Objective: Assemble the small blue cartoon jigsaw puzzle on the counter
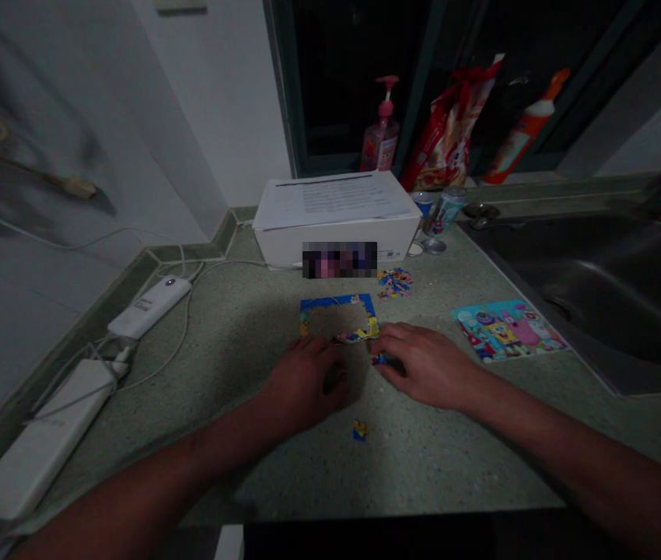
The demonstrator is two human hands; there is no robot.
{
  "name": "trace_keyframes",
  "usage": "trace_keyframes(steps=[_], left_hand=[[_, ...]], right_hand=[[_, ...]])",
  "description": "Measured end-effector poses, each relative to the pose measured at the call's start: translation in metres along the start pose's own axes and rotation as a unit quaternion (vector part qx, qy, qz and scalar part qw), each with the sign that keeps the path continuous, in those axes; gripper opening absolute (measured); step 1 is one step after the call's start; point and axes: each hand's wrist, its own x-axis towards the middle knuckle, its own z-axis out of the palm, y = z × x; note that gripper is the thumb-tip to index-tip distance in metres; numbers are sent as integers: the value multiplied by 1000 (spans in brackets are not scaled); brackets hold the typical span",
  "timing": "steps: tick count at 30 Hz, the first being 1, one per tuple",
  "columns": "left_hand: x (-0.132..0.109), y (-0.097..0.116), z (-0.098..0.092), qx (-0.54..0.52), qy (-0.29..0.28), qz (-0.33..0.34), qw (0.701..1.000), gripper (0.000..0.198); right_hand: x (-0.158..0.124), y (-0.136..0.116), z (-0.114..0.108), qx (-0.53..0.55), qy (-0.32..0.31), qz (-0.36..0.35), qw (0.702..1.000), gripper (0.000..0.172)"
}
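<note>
A jigsaw puzzle (pixel 339 300) lies on the counter with its border mostly joined and its middle bare. My left hand (pixel 304 381) rests by the lower left edge of this puzzle, fingers bent, thumb and index a little apart; nothing clear shows between them. Right of the lower edge, my right hand (pixel 424 364) pinches a small, mostly blue puzzle piece (pixel 379 359) between thumb and fingers. Nearer to me, a loose yellow and blue puzzle piece (pixel 359 430) lies alone. Behind the puzzle's right corner is a pile of loose pieces (pixel 396 283).
A colourful cartoon picture sheet (pixel 508 330) lies at right, by the sink (pixel 599 288). Behind the puzzle stands a white box (pixel 336 233) with paper on top. A can (pixel 447 211) stands beside it. Cables, a white adapter (pixel 149 305) and a power strip (pixel 44 439) occupy the left.
</note>
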Motion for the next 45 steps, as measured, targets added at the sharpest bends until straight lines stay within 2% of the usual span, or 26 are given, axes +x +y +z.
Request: trace_keyframes(steps=[7,14,27,45], left_hand=[[-1,-2,3,-6,11,3,1000,10],[0,0,1,-2,1,-4,1000,9],[0,-2,3,-7,7,1,1000,9],[0,0,1,-3,1,-1,1000,8]], right_hand=[[-2,8,1,2,21,-7,1000,15],[-2,12,4,21,-3,11,1000,19],[-2,12,5,45,12,35,998,15],[-1,9,2,87,-21,89,992,14]])
